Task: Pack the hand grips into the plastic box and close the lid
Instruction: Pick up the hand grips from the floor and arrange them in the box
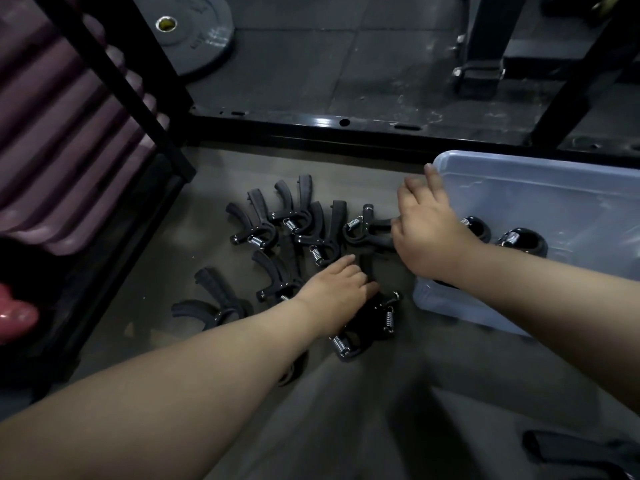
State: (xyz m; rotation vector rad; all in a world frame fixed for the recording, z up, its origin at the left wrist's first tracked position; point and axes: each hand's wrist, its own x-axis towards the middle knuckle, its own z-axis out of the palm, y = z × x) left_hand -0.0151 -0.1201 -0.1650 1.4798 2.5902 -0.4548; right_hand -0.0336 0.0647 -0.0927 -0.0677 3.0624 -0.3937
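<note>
Looking down from the head view: black spring-loaded hand grips (294, 233) lie scattered on the grey floor (346, 410) at centre frame. Left hand (334, 292) rests on the pile, fingers curled around one grip's handle. Right hand (427, 230) reaches over another grip beside the translucent plastic box (540, 188) at right; its fingers' closure cannot be determined. Two grips lie inside the box.

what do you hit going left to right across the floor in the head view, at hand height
Lone hand grip → clustered hand grips → left hand → right hand → clear plastic box, lid off, with hand grips inside.
</note>
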